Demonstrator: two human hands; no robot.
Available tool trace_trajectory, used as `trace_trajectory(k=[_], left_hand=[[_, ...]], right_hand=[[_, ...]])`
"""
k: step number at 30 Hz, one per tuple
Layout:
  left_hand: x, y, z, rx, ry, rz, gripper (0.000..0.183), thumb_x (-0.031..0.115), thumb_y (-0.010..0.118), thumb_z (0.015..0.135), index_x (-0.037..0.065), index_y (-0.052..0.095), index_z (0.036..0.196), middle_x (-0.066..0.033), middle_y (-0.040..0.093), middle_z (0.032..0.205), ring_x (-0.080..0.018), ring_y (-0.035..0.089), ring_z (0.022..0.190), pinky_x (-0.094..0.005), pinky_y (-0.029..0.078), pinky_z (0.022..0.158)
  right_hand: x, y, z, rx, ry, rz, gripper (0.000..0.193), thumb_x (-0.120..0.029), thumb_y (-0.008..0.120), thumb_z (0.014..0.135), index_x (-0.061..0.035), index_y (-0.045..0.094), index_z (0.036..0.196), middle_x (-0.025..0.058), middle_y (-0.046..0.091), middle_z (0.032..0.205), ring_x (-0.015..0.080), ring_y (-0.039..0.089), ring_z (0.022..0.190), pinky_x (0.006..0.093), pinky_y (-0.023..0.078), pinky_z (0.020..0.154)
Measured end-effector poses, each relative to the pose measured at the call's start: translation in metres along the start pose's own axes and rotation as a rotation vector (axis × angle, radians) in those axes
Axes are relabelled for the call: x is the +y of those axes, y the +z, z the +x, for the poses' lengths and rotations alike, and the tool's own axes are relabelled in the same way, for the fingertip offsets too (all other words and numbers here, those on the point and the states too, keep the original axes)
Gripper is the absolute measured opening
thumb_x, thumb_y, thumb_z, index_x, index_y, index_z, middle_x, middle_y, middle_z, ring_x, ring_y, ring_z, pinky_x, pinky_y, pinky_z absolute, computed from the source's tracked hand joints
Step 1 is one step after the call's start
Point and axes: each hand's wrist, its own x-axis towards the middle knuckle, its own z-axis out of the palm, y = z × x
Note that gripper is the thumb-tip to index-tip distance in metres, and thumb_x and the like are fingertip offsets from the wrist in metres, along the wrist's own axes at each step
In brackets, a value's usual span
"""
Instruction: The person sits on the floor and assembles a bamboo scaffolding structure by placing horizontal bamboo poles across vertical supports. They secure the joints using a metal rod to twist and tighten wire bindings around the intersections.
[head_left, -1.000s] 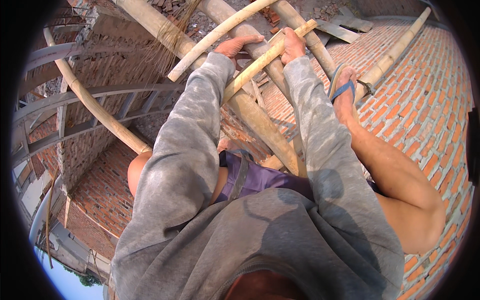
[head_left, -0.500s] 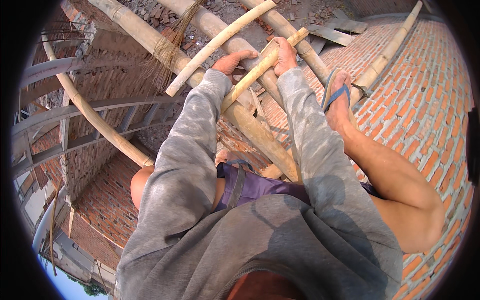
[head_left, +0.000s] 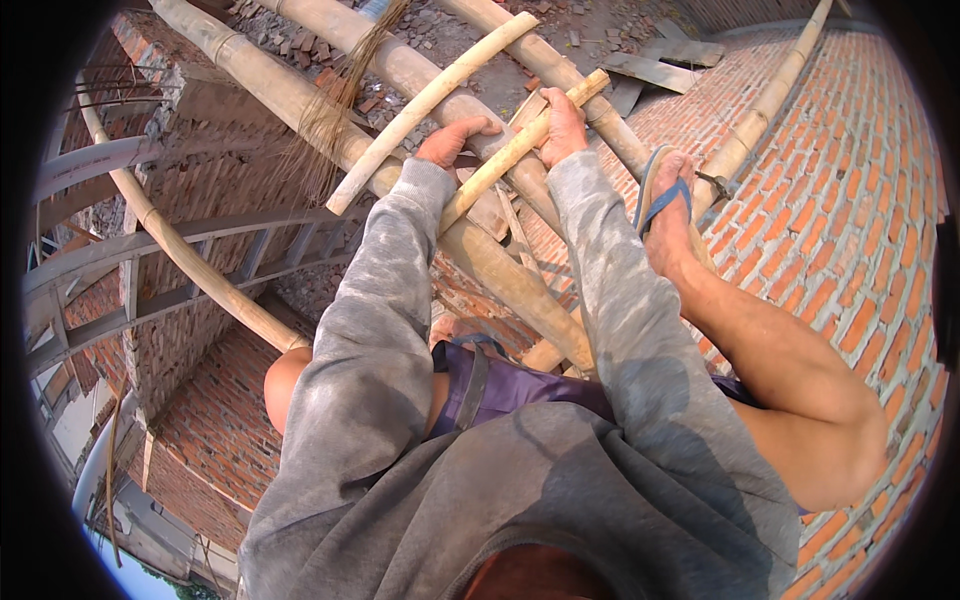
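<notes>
- The left hand lies on the thick bamboo pole, fingers curled over its top. It is pressing or gripping the pole, though how tightly cannot be told.
- The right hand is clenched around the thin bamboo stick, which lies crosswise on the thick bamboo pole.
- Compared with a second ago, both hands sit lower in the view and the sleeves reach further forward. The head has tilted; the grips appear unchanged.
- A second slender stick lies across the thick bamboo pole, just left of the left hand, untouched.
- The sandalled foot braces right of the thick bamboo pole, against a brick wall.
- Judgement: the work is steady, with positioning in progress.
</notes>
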Motion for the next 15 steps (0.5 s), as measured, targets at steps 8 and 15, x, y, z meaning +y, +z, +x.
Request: trace_trajectory(k=[8, 15], left_hand=[[-0.003, -0.013, 0.000, -0.101, -0.113, -0.042, 0.036, 0.025, 0.084, 0.074, 0.004, 0.077, 0.102, -0.0149, 0.075, 0.101, -0.0288, 0.072, 0.087, -0.0380, 0.058, 0.084], [-0.001, -0.009, -0.004, -0.044, 0.013, -0.001, 0.044, 0.038, 0.079, 0.077, 0.004, 0.073, 0.104, -0.0202, 0.069, 0.108, -0.0362, 0.067, 0.100, -0.0461, 0.053, 0.091]], right_hand=[[0.002, -0.001, -0.002, 0.035, -0.034, -0.016, 0.033, -0.024, 0.068, 0.091, -0.0004, 0.063, 0.112, 0.0168, 0.071, 0.092, 0.0319, 0.072, 0.078, 0.0532, 0.062, 0.058], [0.003, -0.002, 0.003, 0.008, -0.022, 0.038, 0.033, -0.026, 0.069, 0.091, -0.0020, 0.063, 0.113, 0.0176, 0.071, 0.094, 0.0327, 0.072, 0.078, 0.0541, 0.061, 0.061]])
